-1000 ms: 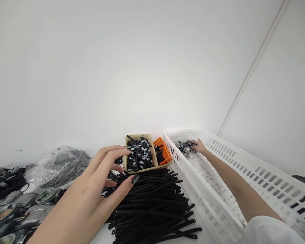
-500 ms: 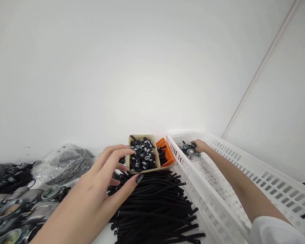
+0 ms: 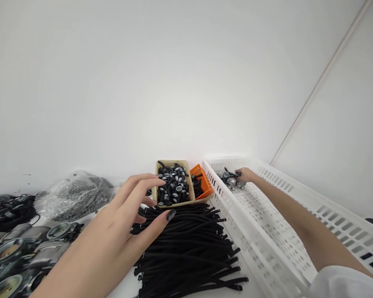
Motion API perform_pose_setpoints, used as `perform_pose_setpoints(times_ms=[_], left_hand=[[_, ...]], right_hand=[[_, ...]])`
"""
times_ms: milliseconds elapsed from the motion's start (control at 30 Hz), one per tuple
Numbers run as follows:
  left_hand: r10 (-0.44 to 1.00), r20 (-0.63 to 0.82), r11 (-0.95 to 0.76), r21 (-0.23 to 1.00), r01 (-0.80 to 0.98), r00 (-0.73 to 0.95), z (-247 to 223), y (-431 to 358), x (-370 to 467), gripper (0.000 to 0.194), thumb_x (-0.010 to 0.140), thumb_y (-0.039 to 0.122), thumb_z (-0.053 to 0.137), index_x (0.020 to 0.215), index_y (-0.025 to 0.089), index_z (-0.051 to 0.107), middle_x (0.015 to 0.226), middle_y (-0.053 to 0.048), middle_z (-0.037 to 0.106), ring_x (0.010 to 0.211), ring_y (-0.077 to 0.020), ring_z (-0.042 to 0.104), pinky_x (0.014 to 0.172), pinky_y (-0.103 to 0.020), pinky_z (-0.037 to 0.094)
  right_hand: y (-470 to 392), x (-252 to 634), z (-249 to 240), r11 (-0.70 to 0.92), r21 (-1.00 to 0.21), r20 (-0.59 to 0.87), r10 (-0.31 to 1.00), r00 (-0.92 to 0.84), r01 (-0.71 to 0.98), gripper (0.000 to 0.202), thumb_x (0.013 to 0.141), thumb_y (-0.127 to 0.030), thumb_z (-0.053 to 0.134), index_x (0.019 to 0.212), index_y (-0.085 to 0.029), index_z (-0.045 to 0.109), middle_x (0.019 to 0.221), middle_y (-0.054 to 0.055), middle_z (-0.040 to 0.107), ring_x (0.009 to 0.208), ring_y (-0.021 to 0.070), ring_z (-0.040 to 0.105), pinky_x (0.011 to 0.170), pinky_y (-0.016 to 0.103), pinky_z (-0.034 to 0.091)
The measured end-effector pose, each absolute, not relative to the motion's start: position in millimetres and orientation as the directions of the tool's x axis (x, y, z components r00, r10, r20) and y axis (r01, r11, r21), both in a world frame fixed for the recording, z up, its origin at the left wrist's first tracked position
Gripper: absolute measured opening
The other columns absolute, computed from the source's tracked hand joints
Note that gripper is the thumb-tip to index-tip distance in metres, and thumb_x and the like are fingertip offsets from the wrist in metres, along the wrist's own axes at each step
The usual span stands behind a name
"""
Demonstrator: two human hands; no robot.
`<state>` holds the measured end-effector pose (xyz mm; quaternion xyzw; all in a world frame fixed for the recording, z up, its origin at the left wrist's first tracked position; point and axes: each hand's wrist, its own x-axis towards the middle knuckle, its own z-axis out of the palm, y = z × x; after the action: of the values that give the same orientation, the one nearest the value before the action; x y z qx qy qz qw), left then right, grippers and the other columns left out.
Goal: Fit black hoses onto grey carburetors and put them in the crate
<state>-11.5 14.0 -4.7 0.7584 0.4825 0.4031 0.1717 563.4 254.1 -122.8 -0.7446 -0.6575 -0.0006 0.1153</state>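
Note:
My left hand [image 3: 124, 219] hovers above a thick bundle of black rubber hoses [image 3: 186, 252], thumb and fingers apart, with nothing between them. Reaching into the far end of a long white perforated crate [image 3: 261, 244], my right hand [image 3: 245, 174] is closed on a metal carburetor [image 3: 236, 179]. Its fingertips are partly hidden behind the part. More carburetors with short black hoses lie beside it in that corner of the crate.
A beige bin [image 3: 191, 194] holds small black parts with metal rings. An orange basket [image 3: 207, 186] of black pieces leans beside it. Several carburetors [image 3: 49, 252] lie at the lower left, below a clear plastic bag [image 3: 74, 194] of parts. A white wall [image 3: 174, 82] stands behind.
The view has shifted slightly, moving the bins and hoses a little up and left. My right hand stays at the carburetors in the crate; my left hand remains open.

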Motion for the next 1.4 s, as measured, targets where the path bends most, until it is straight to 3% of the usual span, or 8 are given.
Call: perform_pose_setpoints(times_ms=[133, 333, 500, 733, 933, 1100, 1233, 1400], left_hand=[[0.88, 0.434, -0.456, 0.658, 0.6, 0.192, -4.8, 14.2, -13.1, 0.045, 0.086, 0.068, 0.05, 0.123, 0.044, 0.059, 0.138, -0.001, 0.059, 0.089, -0.0245, 0.074, 0.058, -0.03, 0.062], [0.852, 0.456, -0.511, 0.617, 0.598, 0.258, -6.5, 15.8, -14.2, 0.043, 0.087, 0.065, 0.051, 0.124, 0.043, 0.059, 0.125, -0.004, 0.067, 0.071, -0.0219, 0.074, 0.051, -0.03, 0.061], [0.881, 0.441, -0.449, 0.662, 0.6, 0.172, -2.9, 9.2, -8.6, 0.045, 0.086, 0.069, 0.05, 0.122, 0.044, 0.061, 0.125, -0.003, 0.066, 0.077, -0.0235, 0.074, 0.053, -0.032, 0.061], [0.835, 0.458, -0.541, 0.589, 0.601, 0.304, -11.1, 19.5, -15.9, 0.047, 0.09, 0.064, 0.05, 0.131, 0.04, 0.053, 0.132, -0.006, 0.059, 0.078, -0.0188, 0.074, 0.05, -0.023, 0.056], [0.884, 0.41, -0.453, 0.637, 0.623, 0.224, -4.1, 9.7, -11.3, 0.05, 0.089, 0.072, 0.046, 0.127, 0.041, 0.056, 0.134, -0.004, 0.058, 0.083, -0.0193, 0.074, 0.057, -0.025, 0.058], [0.836, 0.49, -0.527, 0.598, 0.604, 0.245, -1.7, 9.1, -17.2, 0.041, 0.091, 0.065, 0.05, 0.124, 0.042, 0.056, 0.132, -0.001, 0.06, 0.084, -0.0182, 0.074, 0.06, -0.024, 0.061], [0.644, 0.688, -0.732, 0.427, 0.531, 0.335, -2.9, 12.1, -24.3, 0.033, 0.095, 0.049, 0.052, 0.125, 0.038, 0.056, 0.123, -0.003, 0.063, 0.08, -0.0146, 0.074, 0.057, -0.018, 0.061], [0.482, 0.823, -0.808, 0.285, 0.516, 0.3, 6.0, -11.3, -23.8, 0.028, 0.097, 0.03, 0.055, 0.124, 0.033, 0.058, 0.116, -0.002, 0.064, 0.087, -0.0114, 0.069, 0.07, -0.017, 0.061]], right_hand=[[255.9, 565.0, -124.9, -0.168, -0.131, 0.06, 0.982, 0.177, 0.977, 0.029, 0.097, -0.035, 0.064, 0.121, -0.019, 0.065, 0.128, 0.008, 0.065, 0.11, 0.0252, 0.066, 0.093, 0.045, 0.057], [256.9, 568.7, -126.3, -0.191, -0.148, 0.028, 0.98, 0.197, 0.97, 0.03, 0.097, -0.035, 0.064, 0.123, -0.02, 0.064, 0.13, 0.009, 0.064, 0.112, 0.0259, 0.065, 0.094, 0.045, 0.056], [248.1, 570.8, -125.2, -0.186, -0.204, 0.019, 0.981, 0.194, 0.961, 0.034, 0.097, -0.034, 0.065, 0.127, -0.019, 0.062, 0.132, 0.01, 0.063, 0.113, 0.0262, 0.065, 0.094, 0.047, 0.056], [239.0, 566.2, -125.1, -0.193, -0.297, 0.043, 0.976, 0.215, 0.935, 0.039, 0.097, -0.033, 0.065, 0.132, -0.019, 0.059, 0.137, 0.011, 0.06, 0.118, 0.0278, 0.063, 0.098, 0.051, 0.054], [232.2, 562.5, -114.0, -0.177, -0.394, 0.075, 0.972, 0.223, 0.902, 0.037, 0.097, -0.033, 0.064, 0.131, -0.019, 0.06, 0.131, 0.011, 0.063, 0.11, 0.0251, 0.066, 0.092, 0.047, 0.058], [223.0, 540.6, -80.8, -0.104, -0.492, 0.211, 0.949, 0.235, 0.864, 0.034, 0.097, -0.033, 0.065, 0.128, -0.018, 0.061, 0.126, 0.01, 0.065, 0.105, 0.0233, 0.068, 0.089, 0.044, 0.059], [222.1, 492.1, -35.5, 0.052, -0.544, 0.45, 0.861, 0.239, 0.837, 0.037, 0.095, -0.031, 0.066, 0.129, -0.017, 0.06, 0.129, 0.011, 0.065, 0.111, 0.0256, 0.066, 0.097, 0.049, 0.054], [227.5, 386.1, 35.7, 0.321, -0.545, 0.683, 0.706, 0.189, 0.774, 0.031, 0.092, -0.02, 0.055, 0.121, -0.015, 0.066, 0.122, 0.015, 0.071, 0.107, 0.0256, 0.068, 0.103, 0.048, 0.05]])
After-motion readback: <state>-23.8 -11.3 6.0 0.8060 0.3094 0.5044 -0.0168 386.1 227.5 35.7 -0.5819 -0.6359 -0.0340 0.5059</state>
